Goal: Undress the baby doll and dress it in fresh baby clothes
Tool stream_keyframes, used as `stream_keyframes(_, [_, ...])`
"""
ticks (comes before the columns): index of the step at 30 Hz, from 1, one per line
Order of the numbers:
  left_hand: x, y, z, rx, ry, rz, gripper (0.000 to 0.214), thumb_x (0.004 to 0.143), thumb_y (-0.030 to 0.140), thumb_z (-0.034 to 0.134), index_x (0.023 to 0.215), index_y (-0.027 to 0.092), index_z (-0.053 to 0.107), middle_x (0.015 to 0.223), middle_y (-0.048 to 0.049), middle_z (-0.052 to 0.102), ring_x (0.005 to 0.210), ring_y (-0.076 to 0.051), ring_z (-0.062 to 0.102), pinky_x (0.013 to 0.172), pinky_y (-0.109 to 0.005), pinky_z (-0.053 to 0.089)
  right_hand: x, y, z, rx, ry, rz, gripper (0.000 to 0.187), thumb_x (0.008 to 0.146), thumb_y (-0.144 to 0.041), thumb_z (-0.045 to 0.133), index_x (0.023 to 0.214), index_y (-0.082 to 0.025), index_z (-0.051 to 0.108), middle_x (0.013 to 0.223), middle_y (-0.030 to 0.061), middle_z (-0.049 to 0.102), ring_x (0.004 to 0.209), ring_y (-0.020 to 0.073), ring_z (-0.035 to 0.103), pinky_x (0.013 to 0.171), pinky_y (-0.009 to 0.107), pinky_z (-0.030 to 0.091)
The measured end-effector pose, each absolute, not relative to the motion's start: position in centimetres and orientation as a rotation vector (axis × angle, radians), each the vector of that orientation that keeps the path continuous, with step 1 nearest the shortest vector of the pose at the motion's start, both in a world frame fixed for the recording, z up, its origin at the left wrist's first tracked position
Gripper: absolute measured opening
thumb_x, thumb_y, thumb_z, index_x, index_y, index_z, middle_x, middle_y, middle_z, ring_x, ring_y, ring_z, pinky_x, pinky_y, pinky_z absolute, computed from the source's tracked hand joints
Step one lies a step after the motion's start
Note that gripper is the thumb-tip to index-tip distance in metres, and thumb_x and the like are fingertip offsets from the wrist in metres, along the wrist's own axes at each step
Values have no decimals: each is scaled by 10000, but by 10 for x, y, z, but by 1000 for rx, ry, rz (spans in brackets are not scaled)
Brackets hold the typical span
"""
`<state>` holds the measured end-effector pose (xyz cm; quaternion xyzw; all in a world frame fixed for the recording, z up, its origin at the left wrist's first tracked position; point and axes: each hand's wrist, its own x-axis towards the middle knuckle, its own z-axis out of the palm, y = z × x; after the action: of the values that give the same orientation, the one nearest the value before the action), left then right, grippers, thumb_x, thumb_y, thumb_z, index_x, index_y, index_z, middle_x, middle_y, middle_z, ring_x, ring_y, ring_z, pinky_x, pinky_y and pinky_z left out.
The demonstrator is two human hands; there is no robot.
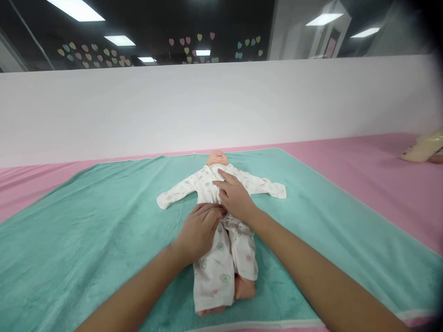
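Note:
A baby doll (217,158) in a white printed romper (221,258) lies on its back on a teal towel (104,230), head away from me, sleeves spread to both sides. My left hand (200,230) rests on the doll's waist with its fingers curled and pressed against the romper's front. My right hand (234,196) lies on the doll's chest and belly, fingers bent and touching the fabric along the front closure, close to my left fingertips. Whether either hand pinches the cloth is hidden. Both bare feet of the doll stick out below the romper legs.
The towel covers a pink surface (363,170) that runs left and right. A white partition wall (221,106) stands right behind it. A beige object (424,147) lies at the far right edge. Ceiling lights and pastel heart stickers show above the wall.

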<state>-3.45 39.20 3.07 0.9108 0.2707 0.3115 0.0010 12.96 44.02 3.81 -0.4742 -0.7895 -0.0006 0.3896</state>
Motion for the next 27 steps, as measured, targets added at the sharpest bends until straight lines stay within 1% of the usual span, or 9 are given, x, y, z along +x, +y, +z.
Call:
stream_keyframes(3, [-35, 392, 31, 2848, 850, 978, 213, 870, 96, 361, 972, 179, 528, 1043, -43, 627, 1067, -164, 524, 927, -364, 405, 129, 440, 38, -1267, -1984, -45, 391, 862, -230, 369, 1209, -154, 532, 1401, 77, 346, 1261, 209, 343, 1062, 392, 323])
stream_keyframes(6, [-36, 392, 31, 2843, 843, 977, 208, 871, 105, 370, 987, 178, 526, 1050, -44, 623, 1075, -164, 519, 935, -362, 399, 128, 441, 38, -1294, -1974, -60, 385, 874, -311, 388, 1194, -153, 535, 1396, 77, 355, 1253, 214, 352, 1057, 387, 331])
stream_keyframes(9, [-36, 392, 31, 2846, 847, 973, 203, 876, 118, 375, 990, 179, 531, 1074, -45, 619, 1088, -162, 512, 949, -359, 391, 128, 442, 36, -1298, -1944, -79, 362, 866, -240, 377, 1174, -138, 539, 1381, 84, 369, 1250, 200, 354, 1062, 356, 331])
stream_keyframes(12, [-36, 391, 31, 2867, 828, 992, 176, 876, 130, 389, 958, 176, 537, 1106, -55, 612, 1103, -167, 506, 964, -367, 377, 128, 442, 35, -1284, -1921, -78, 379, 846, -158, 347, 1181, -138, 525, 1367, 90, 376, 1250, 192, 355, 1061, 350, 335])
stream_keyframes(14, [-37, 391, 30, 2880, 821, 1027, 154, 869, 131, 414, 945, 181, 539, 1095, -49, 618, 1079, -167, 517, 940, -364, 388, 128, 443, 34, -1258, -1916, -69, 399, 832, -127, 338, 1189, -150, 514, 1366, 85, 372, 1254, 187, 352, 1061, 349, 336])
stream_keyframes(17, [-38, 390, 29, 2892, 823, 1125, 168, 846, 120, 463, 976, 194, 540, 1045, -38, 632, 1011, -166, 540, 861, -342, 416, 129, 443, 32, -1233, -1885, -37, 395, 816, -116, 348, 1171, -166, 515, 1357, 74, 379, 1254, 177, 354, 1058, 337, 341])
stream_keyframes(20, [-39, 389, 28, 2889, 869, 1215, 182, 830, 115, 486, 984, 196, 537, 994, -46, 625, 935, -168, 544, 804, -330, 428, 129, 443, 32, -1238, -1816, 15, 314, 818, -156, 381, 1092, -168, 534, 1326, 78, 413, 1247, 170, 366, 1055, 334, 337])
stream_keyframes(24, [-40, 392, 27, 2849, 1081, 1330, 168, 807, 153, 532, 972, 184, 527, 959, -66, 573, 885, -181, 515, 762, -332, 435, 130, 443, 34, -1266, -1711, 162, 141, 813, -273, 456, 896, -185, 530, 1286, 68, 452, 1223, 178, 400, 1024, 360, 348])
stream_keyframes(27, [-42, 395, 28, 2781, 1151, 1324, 211, 791, 208, 564, 993, 175, 518, 976, -78, 539, 896, -190, 501, 758, -334, 442, 131, 444, 35, -1254, -1675, 258, 148, 787, -322, 491, 737, -183, 502, 1293, 57, 451, 1218, 188, 408, 1021, 375, 330])
